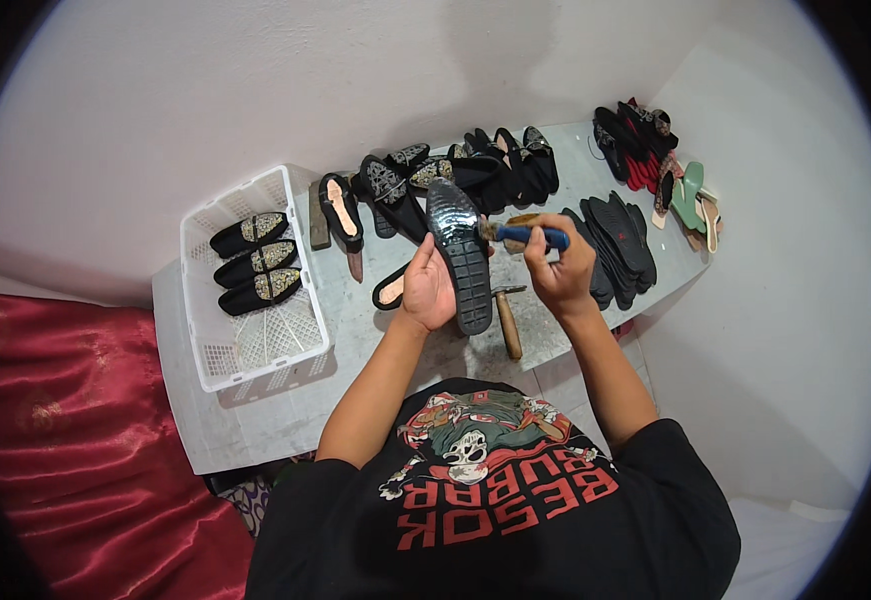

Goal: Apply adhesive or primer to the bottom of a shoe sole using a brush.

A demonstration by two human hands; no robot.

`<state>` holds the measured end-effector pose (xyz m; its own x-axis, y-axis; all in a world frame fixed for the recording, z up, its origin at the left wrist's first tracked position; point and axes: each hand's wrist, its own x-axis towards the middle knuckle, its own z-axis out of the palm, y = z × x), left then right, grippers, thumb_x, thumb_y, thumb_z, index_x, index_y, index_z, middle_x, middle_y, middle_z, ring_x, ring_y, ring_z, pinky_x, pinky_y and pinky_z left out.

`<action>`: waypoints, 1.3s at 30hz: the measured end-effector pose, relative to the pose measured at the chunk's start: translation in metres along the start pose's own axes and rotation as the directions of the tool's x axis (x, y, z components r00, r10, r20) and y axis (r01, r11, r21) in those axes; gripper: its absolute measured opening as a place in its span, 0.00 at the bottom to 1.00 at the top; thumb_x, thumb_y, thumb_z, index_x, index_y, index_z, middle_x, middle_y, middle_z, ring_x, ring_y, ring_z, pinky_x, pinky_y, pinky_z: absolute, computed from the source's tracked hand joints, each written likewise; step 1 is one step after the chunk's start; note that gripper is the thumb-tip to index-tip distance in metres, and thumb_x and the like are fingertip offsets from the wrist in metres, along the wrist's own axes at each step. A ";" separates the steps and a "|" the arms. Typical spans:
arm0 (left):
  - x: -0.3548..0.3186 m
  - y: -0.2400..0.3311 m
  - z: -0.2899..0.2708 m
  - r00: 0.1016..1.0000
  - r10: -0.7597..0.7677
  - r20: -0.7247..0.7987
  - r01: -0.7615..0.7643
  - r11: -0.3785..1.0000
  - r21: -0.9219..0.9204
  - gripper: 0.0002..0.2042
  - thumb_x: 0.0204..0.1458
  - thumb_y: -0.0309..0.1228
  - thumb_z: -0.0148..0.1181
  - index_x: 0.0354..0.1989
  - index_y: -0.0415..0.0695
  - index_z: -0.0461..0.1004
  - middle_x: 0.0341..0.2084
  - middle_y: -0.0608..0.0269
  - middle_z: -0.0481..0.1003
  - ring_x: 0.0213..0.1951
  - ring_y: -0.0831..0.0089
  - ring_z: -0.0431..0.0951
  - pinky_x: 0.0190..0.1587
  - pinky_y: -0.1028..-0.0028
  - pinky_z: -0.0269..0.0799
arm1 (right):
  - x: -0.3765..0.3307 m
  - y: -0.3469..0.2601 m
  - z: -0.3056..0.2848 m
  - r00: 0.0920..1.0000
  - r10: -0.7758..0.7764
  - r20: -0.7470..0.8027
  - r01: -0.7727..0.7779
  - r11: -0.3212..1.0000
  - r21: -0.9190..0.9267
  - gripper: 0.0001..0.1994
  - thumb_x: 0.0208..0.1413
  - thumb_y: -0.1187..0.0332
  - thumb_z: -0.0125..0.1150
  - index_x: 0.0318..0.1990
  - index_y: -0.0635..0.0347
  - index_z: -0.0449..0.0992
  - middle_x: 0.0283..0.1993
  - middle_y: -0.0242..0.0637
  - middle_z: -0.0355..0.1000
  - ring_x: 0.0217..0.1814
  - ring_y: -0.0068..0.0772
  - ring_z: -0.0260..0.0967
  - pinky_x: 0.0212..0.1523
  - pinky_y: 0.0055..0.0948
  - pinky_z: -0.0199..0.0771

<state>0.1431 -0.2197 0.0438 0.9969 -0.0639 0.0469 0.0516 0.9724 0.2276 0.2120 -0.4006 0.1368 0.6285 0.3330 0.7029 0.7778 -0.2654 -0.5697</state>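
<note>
My left hand [428, 288] holds a black shoe [461, 255] upside down, its ribbed black sole facing up. My right hand [558, 268] grips a blue-handled brush [528, 235], and the brush head touches the right edge of the sole near its toe end. Both hands are above a grey worktable [255, 420].
A wooden-handled hammer [507, 318] lies under my hands. A white plastic basket [245, 345] on the left holds three black embroidered shoes. More black shoes [495, 165] line the back; loose soles [620, 240] are stacked at the right, red and green sandals [680, 190] beyond. Red cloth [65, 440] at left.
</note>
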 end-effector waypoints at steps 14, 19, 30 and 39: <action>-0.005 0.015 0.004 0.992 0.018 0.125 -0.024 0.999 0.043 0.31 0.73 0.51 0.34 0.74 0.40 0.57 0.68 0.56 0.67 0.60 0.59 0.75 0.63 0.56 0.72 | -0.023 -0.020 0.000 0.993 -0.027 0.115 0.018 0.997 0.080 0.05 0.58 0.73 0.63 0.39 0.64 0.75 0.31 0.43 0.75 0.30 0.47 0.76 0.34 0.39 0.76; -0.006 0.005 0.006 0.993 -0.050 0.108 0.044 0.997 0.061 0.32 0.74 0.52 0.34 0.75 0.40 0.56 0.70 0.55 0.65 0.64 0.62 0.71 0.69 0.61 0.65 | 0.000 -0.014 0.007 0.993 -0.115 0.035 0.112 0.991 0.079 0.06 0.58 0.74 0.63 0.42 0.64 0.74 0.32 0.44 0.74 0.31 0.47 0.74 0.35 0.38 0.74; -0.002 0.018 0.000 0.981 0.114 0.154 -0.104 0.992 -0.069 0.33 0.73 0.53 0.29 0.75 0.39 0.54 0.73 0.48 0.60 0.59 0.53 0.77 0.57 0.52 0.79 | -0.035 -0.028 -0.007 0.972 -0.101 0.213 0.067 0.984 0.164 0.06 0.57 0.75 0.62 0.40 0.65 0.73 0.30 0.43 0.71 0.26 0.44 0.71 0.29 0.36 0.72; 0.005 0.011 -0.002 0.987 0.094 0.132 -0.095 0.995 0.002 0.35 0.71 0.59 0.32 0.72 0.41 0.59 0.62 0.55 0.72 0.52 0.62 0.80 0.53 0.58 0.80 | -0.019 -0.022 -0.005 0.973 -0.214 0.090 0.200 0.970 0.141 0.07 0.55 0.77 0.63 0.40 0.65 0.73 0.29 0.42 0.71 0.26 0.43 0.70 0.28 0.37 0.71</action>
<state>0.1491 -0.2086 0.0445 0.9806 -0.0012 0.1961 -0.0436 0.9736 0.2241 0.1829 -0.4059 0.1377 0.4447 0.4621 0.7673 0.8795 -0.0633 -0.4716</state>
